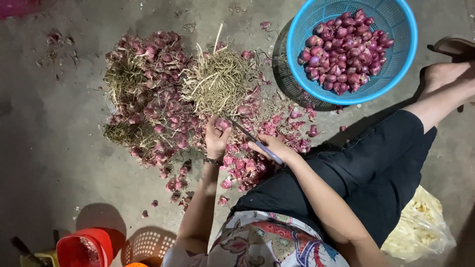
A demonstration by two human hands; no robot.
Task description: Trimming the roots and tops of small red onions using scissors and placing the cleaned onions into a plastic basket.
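My left hand (216, 137) grips a small red shallot (223, 124) at the near edge of a big heap of unpeeled shallots (156, 106) with dry roots and stalks on the concrete floor. My right hand (273, 147) is closed on a knife (253, 140) with a pale purple handle; its dark blade points up-left toward the shallot in my left hand. A blue plastic basket (402, 59) at the upper right holds several trimmed, shiny shallots (344, 52).
Loose purple skins (245, 168) lie under my hands. My leg in dark trousers (366, 170) stretches right, foot in a sandal (452, 47). A red container (85, 247) sits at lower left. A clear bag of pale pieces (420, 227) lies at lower right.
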